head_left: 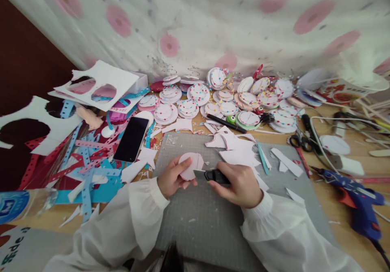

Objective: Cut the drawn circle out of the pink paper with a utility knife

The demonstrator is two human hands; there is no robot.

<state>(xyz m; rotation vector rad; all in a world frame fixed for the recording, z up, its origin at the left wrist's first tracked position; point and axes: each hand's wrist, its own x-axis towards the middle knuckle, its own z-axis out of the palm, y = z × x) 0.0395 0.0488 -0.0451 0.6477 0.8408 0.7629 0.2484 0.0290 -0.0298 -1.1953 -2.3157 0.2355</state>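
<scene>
My left hand (172, 178) is closed around a pale pink paper disc (189, 164), holding it just above the grey cutting mat (201, 219). My right hand (240, 184) grips a black utility knife (213, 176); its blade points left and touches the right edge of the disc. Both arms wear white sleeves. White paper offcuts (239, 150) lie on the mat just beyond my hands.
Stacks of decorated paper discs (225, 97) fill the back of the table. A black phone (132, 138) and red and blue perforated strips (82, 162) lie left. Scissors (297, 140), a black pen (227, 123) and a blue glue gun (356, 203) are right. A bottle (24, 205) is near left.
</scene>
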